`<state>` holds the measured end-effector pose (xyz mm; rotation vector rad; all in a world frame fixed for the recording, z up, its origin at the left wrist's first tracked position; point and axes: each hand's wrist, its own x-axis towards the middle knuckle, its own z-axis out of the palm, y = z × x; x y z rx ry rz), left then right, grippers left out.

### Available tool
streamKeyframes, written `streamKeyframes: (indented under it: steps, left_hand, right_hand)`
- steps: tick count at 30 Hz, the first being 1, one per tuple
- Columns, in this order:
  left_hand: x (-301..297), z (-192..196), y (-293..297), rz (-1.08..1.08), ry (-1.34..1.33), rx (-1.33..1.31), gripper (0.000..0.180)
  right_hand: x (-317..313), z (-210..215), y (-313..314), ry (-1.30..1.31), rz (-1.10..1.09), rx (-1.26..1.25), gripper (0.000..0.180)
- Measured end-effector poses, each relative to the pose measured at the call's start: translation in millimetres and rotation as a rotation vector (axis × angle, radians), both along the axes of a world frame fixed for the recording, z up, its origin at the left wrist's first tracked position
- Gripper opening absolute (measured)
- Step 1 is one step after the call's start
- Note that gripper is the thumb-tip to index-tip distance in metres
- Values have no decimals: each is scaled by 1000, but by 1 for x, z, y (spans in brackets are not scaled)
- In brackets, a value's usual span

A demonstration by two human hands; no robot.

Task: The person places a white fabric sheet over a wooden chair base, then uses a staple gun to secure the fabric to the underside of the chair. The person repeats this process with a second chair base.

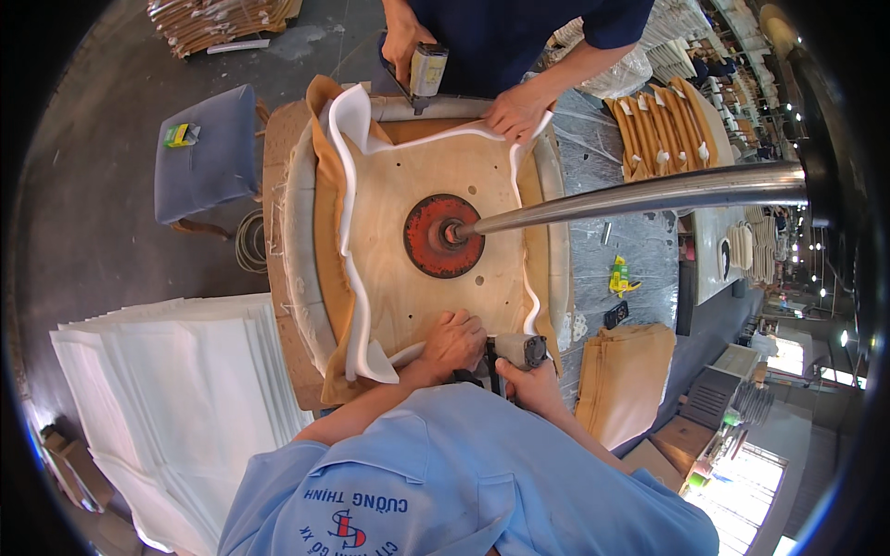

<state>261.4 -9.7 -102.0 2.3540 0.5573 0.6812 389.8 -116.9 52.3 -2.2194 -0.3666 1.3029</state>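
Observation:
A square plywood seat panel (389,287) lies on a padded round-edged form, with tan cloth (332,241) and a white foam sheet (349,199) turned up around its sides. My left hand (454,343) is closed at the panel's near edge, knuckles up, where the foam's edge runs under it; the gripped part is hidden. Just right of it, my right hand (535,382) is wrapped round a staple gun (521,350), its nose at the near edge. A red round plate (443,235) on a steel shaft (640,196) presses on the panel's middle.
Opposite me, a co-worker holds another staple gun (428,70) and presses the far foam edge with a hand (517,113). White sheets (176,371) are stacked at left, below a blue padded seat (206,153). Tan pieces (628,375) lie at right, near a yellow-green packet (621,276).

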Motion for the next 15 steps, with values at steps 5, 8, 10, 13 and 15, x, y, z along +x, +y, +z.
streamKeyframes:
  steps: [5, 8, 10, 13, 15]
  left_hand:
    - [0, 1, -1, -7, 8, -4, 13]
    - [-1, 4, 0, -20, 12, -20, 13]
    - [0, 6, 1, -29, 21, -25, 13]
    - [-1, 6, 0, -35, 46, -11, 14]
    - [-2, 8, 1, -21, 64, 12, 14]
  right_hand:
    - [-2, -5, -2, -11, -24, 17, 22]
    - [-4, -8, -3, -25, -16, 48, 21]
    - [-3, -11, -4, -30, -6, 82, 20]
    - [0, -13, -4, -14, -20, 10, 26]
    - [-4, -10, 2, -26, -39, -17, 24]
